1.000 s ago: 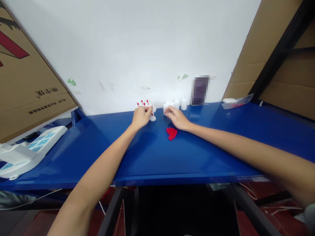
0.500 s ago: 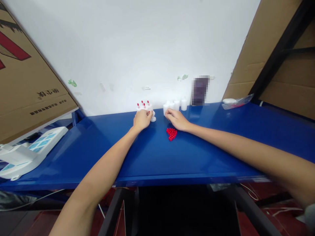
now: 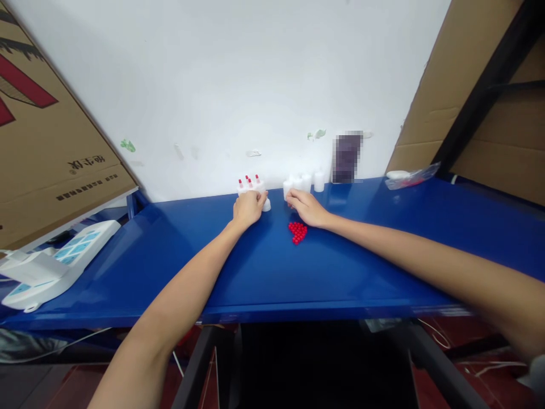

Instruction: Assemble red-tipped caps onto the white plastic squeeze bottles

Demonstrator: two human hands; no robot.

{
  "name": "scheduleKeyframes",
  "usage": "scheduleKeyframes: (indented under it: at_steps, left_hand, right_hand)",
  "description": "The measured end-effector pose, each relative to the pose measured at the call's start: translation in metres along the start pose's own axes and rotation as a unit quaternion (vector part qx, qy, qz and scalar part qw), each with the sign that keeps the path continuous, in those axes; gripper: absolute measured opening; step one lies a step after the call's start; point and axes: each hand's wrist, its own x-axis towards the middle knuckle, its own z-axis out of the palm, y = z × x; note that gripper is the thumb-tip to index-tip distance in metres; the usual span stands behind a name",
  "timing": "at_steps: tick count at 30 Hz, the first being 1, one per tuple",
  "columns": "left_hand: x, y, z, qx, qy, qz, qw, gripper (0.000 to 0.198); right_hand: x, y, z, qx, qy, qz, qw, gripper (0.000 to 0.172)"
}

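Note:
Both my arms reach to the far side of a blue table [image 3: 264, 272]. My left hand [image 3: 248, 207] is curled round a small white bottle [image 3: 265, 204] beside a cluster of white bottles with red caps [image 3: 249, 184]. My right hand [image 3: 305, 206] rests with bent fingers at the foot of a group of plain white bottles [image 3: 302, 182]; whether it holds one I cannot make out. A small heap of red caps [image 3: 297, 231] lies on the table just in front of my right hand.
A white device with blue keys [image 3: 55, 264] sits at the table's left end. Cardboard boxes lean at left [image 3: 51, 147] and right [image 3: 489, 102]. A clear bag [image 3: 409, 176] lies at the back right, and a blurred dark object [image 3: 347, 157] stands against the wall.
My left hand has lowered the white bottle onto the table beside the red-capped cluster. My right hand has hardly moved.

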Motion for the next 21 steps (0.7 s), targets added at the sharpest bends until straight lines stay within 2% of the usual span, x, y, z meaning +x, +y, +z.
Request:
scheduleKeyframes:
  at_steps: [4,9,12,17,21]
  left_hand:
    - [0.0,0.002,-0.002,-0.019,0.025,0.015,0.999,0.049]
    - [-0.006,0.01,-0.005,-0.082,0.054,0.107,0.989,0.053]
    - [-0.011,0.015,-0.005,-0.099,0.044,0.158,0.981,0.05]
    - [-0.017,0.021,-0.003,-0.05,0.012,0.237,0.97,0.045]
    - [-0.019,0.023,-0.001,-0.031,0.006,0.273,0.961,0.044]
  right_hand:
    - [0.0,0.001,0.0,-0.008,0.002,0.0,1.0,0.023]
    - [0.0,0.001,0.0,-0.007,-0.004,0.006,1.0,0.025]
    - [0.0,0.001,0.0,0.011,-0.007,0.018,1.0,0.029]
    - [-0.001,0.004,-0.001,0.068,0.02,0.028,0.997,0.035]
    - [-0.002,0.008,0.0,0.094,-0.006,0.008,0.996,0.042]
